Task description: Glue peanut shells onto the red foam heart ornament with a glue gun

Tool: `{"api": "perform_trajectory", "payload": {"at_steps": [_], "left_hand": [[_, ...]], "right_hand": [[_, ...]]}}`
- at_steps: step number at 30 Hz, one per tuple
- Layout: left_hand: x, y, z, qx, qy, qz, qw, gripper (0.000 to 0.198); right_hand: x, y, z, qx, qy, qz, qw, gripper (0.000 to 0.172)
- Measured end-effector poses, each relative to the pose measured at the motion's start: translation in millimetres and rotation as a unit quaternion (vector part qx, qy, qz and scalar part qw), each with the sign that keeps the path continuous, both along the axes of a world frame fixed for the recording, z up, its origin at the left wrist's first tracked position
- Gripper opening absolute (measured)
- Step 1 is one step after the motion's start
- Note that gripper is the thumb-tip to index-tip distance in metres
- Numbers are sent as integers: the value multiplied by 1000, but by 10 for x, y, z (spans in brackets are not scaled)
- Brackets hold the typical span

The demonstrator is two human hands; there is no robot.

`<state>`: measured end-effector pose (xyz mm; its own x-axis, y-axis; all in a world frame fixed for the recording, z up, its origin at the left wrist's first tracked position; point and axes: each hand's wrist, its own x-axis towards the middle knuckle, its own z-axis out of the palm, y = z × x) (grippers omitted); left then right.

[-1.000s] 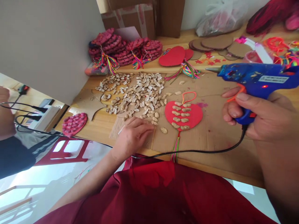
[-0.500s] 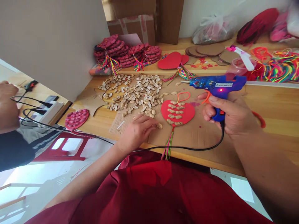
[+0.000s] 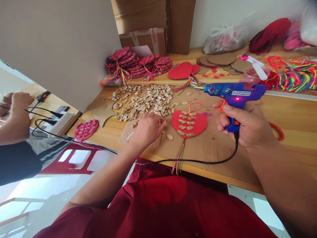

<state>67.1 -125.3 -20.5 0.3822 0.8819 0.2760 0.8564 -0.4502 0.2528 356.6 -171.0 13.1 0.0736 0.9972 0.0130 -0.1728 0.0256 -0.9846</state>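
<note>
My right hand (image 3: 247,124) grips a blue hot glue gun (image 3: 239,94) whose red light is on. Its metal nozzle points left, above the cardboard. At the edge of a heap of peanut shells (image 3: 157,99), my left hand (image 3: 150,129) has its fingers curled in a pinch; what looks like a peanut shell shows at the fingertips, partly hidden. A red heart (image 3: 201,124) lies to the right of that hand, bearing two columns of peanut shells, an orange loop on top and a colourful tassel (image 3: 178,158) below. One loose peanut shell (image 3: 170,137) rests left of the heart.
Brown cardboard (image 3: 198,148) covers part of the table. A black cord (image 3: 193,161) runs along the front edge to a power strip (image 3: 60,122). Stacked pink hearts (image 3: 128,66), red hearts (image 3: 182,71) and coloured cords (image 3: 294,74) line the back. Another person's hand (image 3: 21,109) is at left.
My left hand has moved away from the loose peanut shell toward the heap, its fingers now curled together. The glue gun stays in my right hand. The whole view has shifted slightly.
</note>
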Motion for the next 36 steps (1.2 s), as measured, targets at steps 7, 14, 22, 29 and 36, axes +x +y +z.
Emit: {"api": "perform_trajectory", "payload": {"at_steps": [7,14,22,29,36], "left_hand": [[-12,42,-33,-41,-59,-44,996,8],[-86,52,74,-37,-90,-42,994,11],[-15,109,50,-47,-16,-42,998,2],[-56,142,64,-58,-1,-82,995,11],[-167,134,89,-32,-47,-86,995,20]], "right_hand": [[-7,-24,22,2,-32,-12,999,17],[8,-45,28,-1,-20,-13,1000,14],[-7,-52,28,0,-12,-16,1000,13],[19,-50,22,-4,-10,-32,999,13],[13,-60,18,-7,-16,-33,999,12]]}}
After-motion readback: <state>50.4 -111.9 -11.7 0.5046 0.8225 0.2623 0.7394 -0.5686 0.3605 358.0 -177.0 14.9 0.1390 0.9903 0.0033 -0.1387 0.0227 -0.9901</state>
